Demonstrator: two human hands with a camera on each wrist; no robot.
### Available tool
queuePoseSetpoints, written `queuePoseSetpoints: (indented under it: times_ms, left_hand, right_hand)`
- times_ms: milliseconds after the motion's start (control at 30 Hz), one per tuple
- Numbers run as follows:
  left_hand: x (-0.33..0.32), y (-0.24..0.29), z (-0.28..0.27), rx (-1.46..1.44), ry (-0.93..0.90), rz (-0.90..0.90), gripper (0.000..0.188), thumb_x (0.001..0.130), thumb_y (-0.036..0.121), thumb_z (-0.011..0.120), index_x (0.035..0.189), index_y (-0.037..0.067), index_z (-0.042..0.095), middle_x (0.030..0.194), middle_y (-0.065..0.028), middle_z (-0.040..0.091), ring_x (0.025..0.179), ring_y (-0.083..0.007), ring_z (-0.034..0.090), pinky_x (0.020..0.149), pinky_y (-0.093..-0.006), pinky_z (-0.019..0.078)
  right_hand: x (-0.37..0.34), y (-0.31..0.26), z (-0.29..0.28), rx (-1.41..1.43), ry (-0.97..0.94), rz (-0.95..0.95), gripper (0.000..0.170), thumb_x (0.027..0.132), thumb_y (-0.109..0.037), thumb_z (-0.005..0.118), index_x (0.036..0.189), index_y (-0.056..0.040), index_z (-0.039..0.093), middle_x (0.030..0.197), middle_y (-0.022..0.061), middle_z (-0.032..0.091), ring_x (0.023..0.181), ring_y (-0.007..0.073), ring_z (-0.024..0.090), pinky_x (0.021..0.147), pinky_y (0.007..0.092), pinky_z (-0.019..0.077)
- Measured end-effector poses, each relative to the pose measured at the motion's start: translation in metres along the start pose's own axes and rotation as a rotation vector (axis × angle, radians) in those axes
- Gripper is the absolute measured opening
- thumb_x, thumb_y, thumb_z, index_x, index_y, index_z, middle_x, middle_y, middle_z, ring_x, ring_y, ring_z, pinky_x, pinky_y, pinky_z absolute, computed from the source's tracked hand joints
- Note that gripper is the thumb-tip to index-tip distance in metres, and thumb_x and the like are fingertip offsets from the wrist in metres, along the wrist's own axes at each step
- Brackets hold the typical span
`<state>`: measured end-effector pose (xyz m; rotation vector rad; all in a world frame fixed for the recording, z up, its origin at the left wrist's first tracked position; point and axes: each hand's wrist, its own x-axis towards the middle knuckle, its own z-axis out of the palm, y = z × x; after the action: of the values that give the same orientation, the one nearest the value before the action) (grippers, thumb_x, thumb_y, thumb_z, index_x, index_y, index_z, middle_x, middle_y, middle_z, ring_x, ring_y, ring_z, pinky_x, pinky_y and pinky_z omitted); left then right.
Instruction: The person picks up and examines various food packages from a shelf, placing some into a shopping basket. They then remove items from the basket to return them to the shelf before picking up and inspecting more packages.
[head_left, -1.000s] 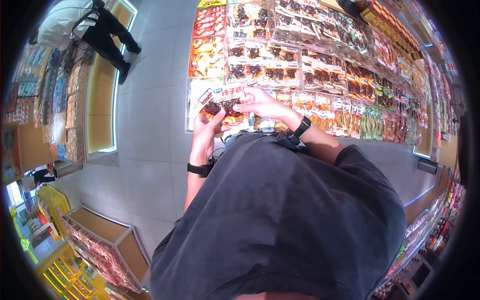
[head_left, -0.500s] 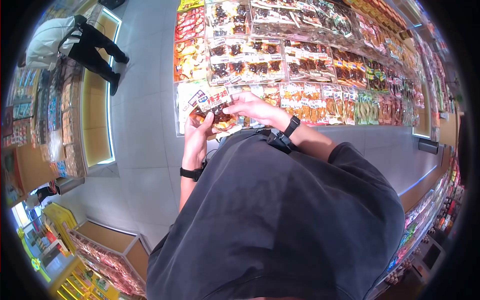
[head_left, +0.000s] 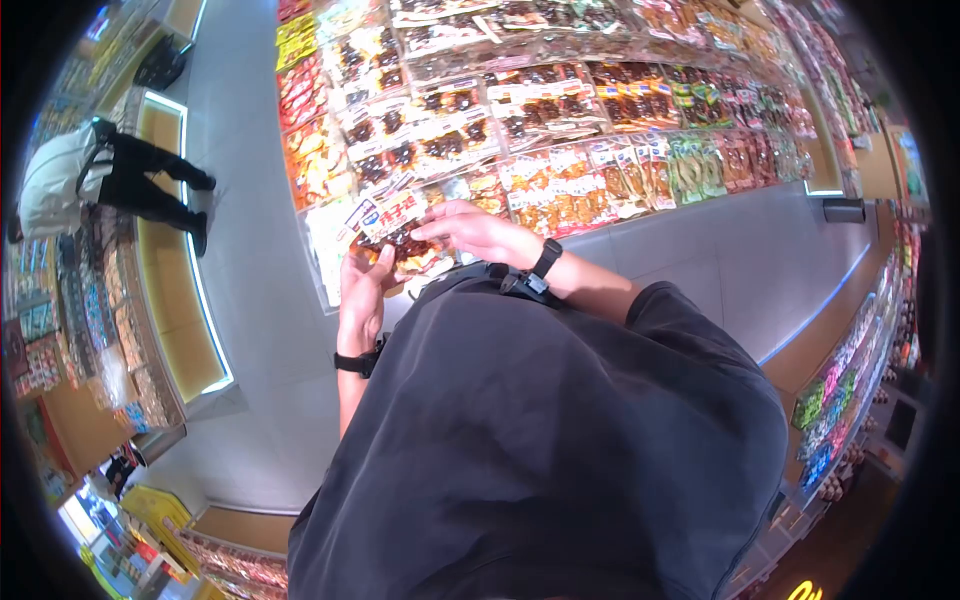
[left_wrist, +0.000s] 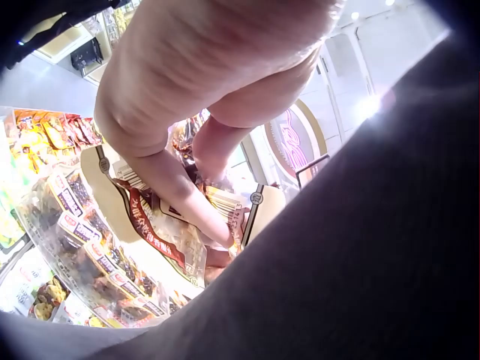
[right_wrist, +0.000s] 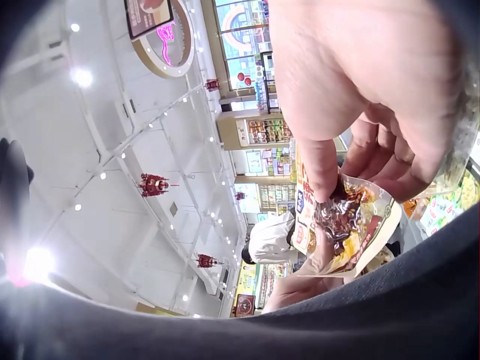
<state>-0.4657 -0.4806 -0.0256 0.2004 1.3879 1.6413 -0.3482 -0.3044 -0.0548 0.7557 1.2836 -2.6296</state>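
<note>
Both hands hold one snack packet (head_left: pixel 398 238) in front of the body, at the near left corner of the display. It has a pale printed header with red characters and a clear window over dark, glossy food. My left hand (head_left: pixel 366 288) grips its lower left side, thumb on the front. In the left wrist view, that hand's fingers (left_wrist: pixel 184 191) lie across the packet's back, by a barcode. From the right, my right hand (head_left: pixel 478 236) pinches the upper edge, with its thumb (right_wrist: pixel 321 169) on the front in the right wrist view.
Compartments of bagged snacks (head_left: pixel 545 105) stretch away ahead and to the right. Red and yellow packs (head_left: pixel 303 90) line the display's left edge. Across the grey aisle floor (head_left: pixel 245 300), a person in a white top (head_left: pixel 65 180) stands at another shelf.
The head view has turned, so the display, hands and packet appear further left and the other person lower. Both hands keep their hold on the packet, which stays in nearly the same pose.
</note>
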Motion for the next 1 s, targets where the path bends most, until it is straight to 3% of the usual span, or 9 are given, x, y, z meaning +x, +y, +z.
queuePoseSetpoints:
  times_ms: [67, 200, 433, 833, 1000]
  left_hand:
    - [0.005, 0.004, 0.011, 0.030, 0.002, -0.036, 0.034, 0.098, -0.001, 0.055, 0.132, -0.001, 0.049, 0.118, -0.0142, 0.064, 0.095, -0.0226, 0.070, 0.073, -0.0330, 0.0641]
    - [0.013, 0.001, 0.023, 0.061, -0.033, -0.057, 0.031, 0.098, 0.000, 0.055, 0.129, -0.001, 0.051, 0.115, -0.0142, 0.065, 0.090, -0.0227, 0.071, 0.069, -0.0332, 0.0638]
    - [0.025, -0.011, 0.049, 0.097, 0.027, -0.136, 0.028, 0.098, 0.002, 0.058, 0.125, -0.001, 0.053, 0.109, -0.0118, 0.068, 0.079, -0.0194, 0.071, 0.061, -0.0289, 0.0614]
    - [0.020, -0.026, 0.070, 0.038, 0.034, -0.145, 0.027, 0.098, 0.002, 0.058, 0.124, 0.000, 0.051, 0.109, -0.0127, 0.067, 0.079, -0.0214, 0.072, 0.061, -0.0295, 0.0611]
    - [0.015, -0.027, 0.071, 0.011, 0.056, -0.118, 0.017, 0.097, 0.001, 0.059, 0.114, -0.004, 0.060, 0.099, -0.0111, 0.070, 0.068, -0.0166, 0.070, 0.058, -0.0269, 0.0601]
  right_hand:
    - [-0.010, -0.009, -0.003, 0.021, 0.050, 0.011, 0.022, 0.088, -0.018, 0.076, 0.106, -0.0071, 0.070, 0.104, -0.0005, 0.068, 0.099, 0.0093, 0.059, 0.084, 0.0268, 0.0412]
    - [-0.012, 0.001, -0.024, 0.254, -0.064, -0.031, 0.018, 0.092, -0.011, 0.071, 0.107, -0.0006, 0.069, 0.104, 0.0057, 0.071, 0.098, 0.0129, 0.066, 0.086, 0.0274, 0.0511]
    - [-0.029, 0.001, -0.049, 0.343, -0.050, -0.029, 0.018, 0.095, -0.013, 0.066, 0.109, -0.0019, 0.068, 0.103, 0.0040, 0.071, 0.092, 0.0101, 0.065, 0.079, 0.0259, 0.0500]
    - [-0.035, 0.019, -0.071, 0.445, -0.095, 0.005, 0.024, 0.094, -0.016, 0.068, 0.112, 0.0003, 0.068, 0.107, 0.0047, 0.070, 0.094, 0.0122, 0.066, 0.084, 0.0282, 0.0512]
    - [-0.037, 0.019, -0.069, 0.411, -0.061, -0.001, 0.023, 0.095, -0.017, 0.068, 0.111, 0.0000, 0.068, 0.106, 0.0041, 0.069, 0.095, 0.0118, 0.065, 0.084, 0.0278, 0.0510]
